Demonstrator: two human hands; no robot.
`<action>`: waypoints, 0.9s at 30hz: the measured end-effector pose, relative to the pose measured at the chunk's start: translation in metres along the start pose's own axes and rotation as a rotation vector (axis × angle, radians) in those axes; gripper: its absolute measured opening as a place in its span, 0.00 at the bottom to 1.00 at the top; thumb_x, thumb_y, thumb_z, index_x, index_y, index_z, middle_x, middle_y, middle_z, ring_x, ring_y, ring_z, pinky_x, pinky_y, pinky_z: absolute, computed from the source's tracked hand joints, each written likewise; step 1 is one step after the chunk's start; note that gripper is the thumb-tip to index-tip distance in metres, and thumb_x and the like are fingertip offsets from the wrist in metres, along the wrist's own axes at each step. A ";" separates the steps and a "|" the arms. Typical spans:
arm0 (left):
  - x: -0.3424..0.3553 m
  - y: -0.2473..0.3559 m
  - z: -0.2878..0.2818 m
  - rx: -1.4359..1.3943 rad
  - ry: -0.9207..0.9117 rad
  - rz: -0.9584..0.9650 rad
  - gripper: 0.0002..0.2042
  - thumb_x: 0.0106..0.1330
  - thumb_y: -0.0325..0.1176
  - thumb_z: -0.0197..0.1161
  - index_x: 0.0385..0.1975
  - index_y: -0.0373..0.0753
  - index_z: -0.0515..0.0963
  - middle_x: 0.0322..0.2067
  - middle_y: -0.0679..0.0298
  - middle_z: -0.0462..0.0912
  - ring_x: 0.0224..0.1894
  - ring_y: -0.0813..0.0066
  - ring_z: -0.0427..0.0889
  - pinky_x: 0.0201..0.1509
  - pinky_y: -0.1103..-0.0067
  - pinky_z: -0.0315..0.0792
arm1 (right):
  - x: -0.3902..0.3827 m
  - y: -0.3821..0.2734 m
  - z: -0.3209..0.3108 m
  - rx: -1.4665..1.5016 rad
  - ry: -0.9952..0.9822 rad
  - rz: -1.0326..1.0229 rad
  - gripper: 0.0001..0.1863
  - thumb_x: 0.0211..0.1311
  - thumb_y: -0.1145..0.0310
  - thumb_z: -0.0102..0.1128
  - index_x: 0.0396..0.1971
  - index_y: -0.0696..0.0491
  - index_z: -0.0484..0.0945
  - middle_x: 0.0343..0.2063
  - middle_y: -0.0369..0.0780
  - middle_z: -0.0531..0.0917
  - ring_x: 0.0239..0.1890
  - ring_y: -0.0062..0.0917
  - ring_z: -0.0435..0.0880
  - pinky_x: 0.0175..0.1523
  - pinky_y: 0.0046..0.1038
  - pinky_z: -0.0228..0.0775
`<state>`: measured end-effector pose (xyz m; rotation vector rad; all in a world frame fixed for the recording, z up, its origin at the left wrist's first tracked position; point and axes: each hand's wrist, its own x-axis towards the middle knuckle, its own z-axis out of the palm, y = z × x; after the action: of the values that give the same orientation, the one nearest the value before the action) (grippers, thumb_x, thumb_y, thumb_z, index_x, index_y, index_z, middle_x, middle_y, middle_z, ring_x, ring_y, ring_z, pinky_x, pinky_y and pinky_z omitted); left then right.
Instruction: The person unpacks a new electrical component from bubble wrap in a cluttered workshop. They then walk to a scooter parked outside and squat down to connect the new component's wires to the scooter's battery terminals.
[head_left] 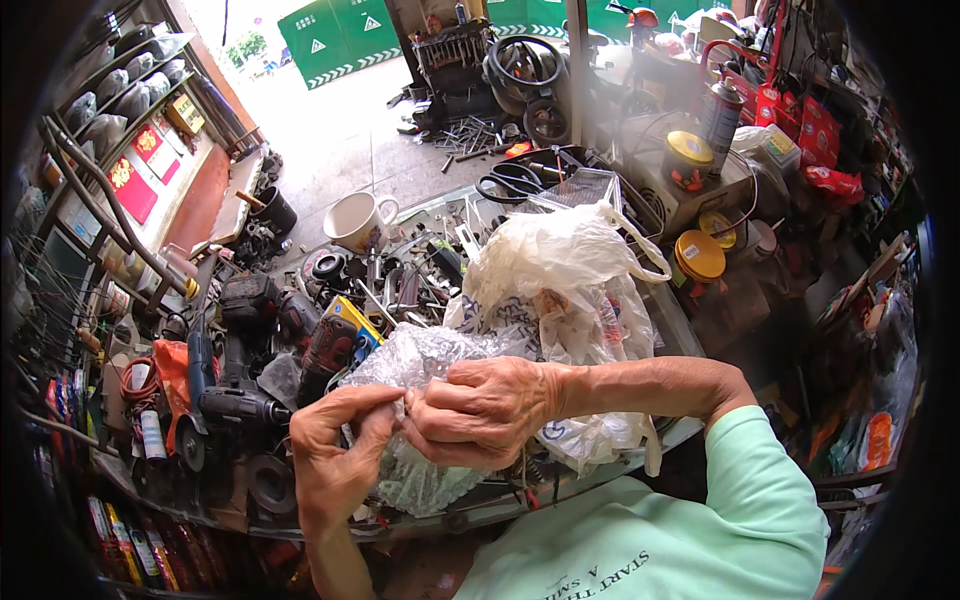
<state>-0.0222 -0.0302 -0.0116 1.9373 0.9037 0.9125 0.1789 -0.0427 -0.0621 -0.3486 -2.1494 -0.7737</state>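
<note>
Clear bubble wrap (430, 355) lies bunched at the front of a crowded workbench, its lower part hanging toward the near edge. My left hand (340, 440) pinches it between thumb and fingers from the left. Right beside it, my right hand (480, 415) is curled closed on the same wrap, the two sets of fingertips nearly touching. What the wrap may contain is hidden. A white plastic bag (560, 260) with dark and coloured print sits crumpled just beyond my right hand, its handle sticking up.
Cordless drills (240, 395) and an angle grinder (200, 350) crowd the left. A white mug (358, 222) stands at the back among loose metal tools. Black-handled scissors (510, 182) lie at the back right. Yellow-lidded cans (699, 255) and a spray can (722, 112) stand farther right.
</note>
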 end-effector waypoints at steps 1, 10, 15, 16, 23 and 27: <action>0.008 -0.002 -0.006 0.037 -0.100 0.081 0.07 0.57 0.18 0.65 0.35 0.32 0.84 0.29 0.66 0.79 0.26 0.87 0.75 0.30 0.88 0.69 | -0.003 0.000 0.001 -0.011 0.018 -0.006 0.12 0.49 0.69 0.58 0.34 0.59 0.78 0.31 0.41 0.78 0.27 0.21 0.75 0.22 0.20 0.62; 0.046 -0.014 -0.027 -0.112 -0.491 0.047 0.06 0.56 0.18 0.68 0.33 0.31 0.83 0.32 0.66 0.76 0.26 0.87 0.77 0.25 0.89 0.72 | -0.004 0.003 -0.001 -0.134 0.130 -0.035 0.20 0.45 0.65 0.57 0.38 0.62 0.75 0.32 0.43 0.80 0.32 0.23 0.75 0.24 0.21 0.64; 0.050 -0.013 -0.028 -0.086 -0.530 -0.004 0.05 0.55 0.17 0.68 0.30 0.31 0.80 0.31 0.65 0.76 0.26 0.84 0.76 0.26 0.86 0.70 | -0.005 -0.002 0.003 -0.055 0.118 0.086 0.20 0.44 0.67 0.58 0.38 0.62 0.75 0.33 0.43 0.79 0.32 0.23 0.75 0.23 0.22 0.64; 0.049 -0.012 -0.028 -0.048 -0.533 0.044 0.06 0.54 0.18 0.68 0.30 0.31 0.80 0.31 0.65 0.76 0.26 0.84 0.75 0.27 0.85 0.69 | -0.005 -0.002 0.003 -0.024 0.134 0.119 0.20 0.43 0.68 0.60 0.38 0.62 0.76 0.33 0.42 0.79 0.31 0.23 0.75 0.23 0.21 0.65; 0.041 -0.010 -0.026 0.143 -0.503 0.224 0.07 0.54 0.18 0.65 0.31 0.33 0.77 0.31 0.63 0.76 0.30 0.73 0.76 0.33 0.79 0.70 | -0.005 -0.009 -0.002 0.112 0.111 0.369 0.17 0.45 0.74 0.65 0.40 0.58 0.79 0.32 0.38 0.79 0.24 0.24 0.77 0.19 0.24 0.67; 0.040 -0.010 -0.025 0.169 -0.483 0.264 0.06 0.54 0.19 0.65 0.30 0.33 0.76 0.31 0.61 0.76 0.29 0.70 0.77 0.33 0.77 0.71 | -0.003 -0.010 -0.004 0.145 0.052 0.434 0.17 0.45 0.73 0.66 0.39 0.58 0.79 0.30 0.37 0.78 0.24 0.24 0.76 0.20 0.24 0.66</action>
<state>-0.0263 0.0157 0.0014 2.3222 0.4589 0.4786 0.1781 -0.0529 -0.0671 -0.6815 -1.9678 -0.3733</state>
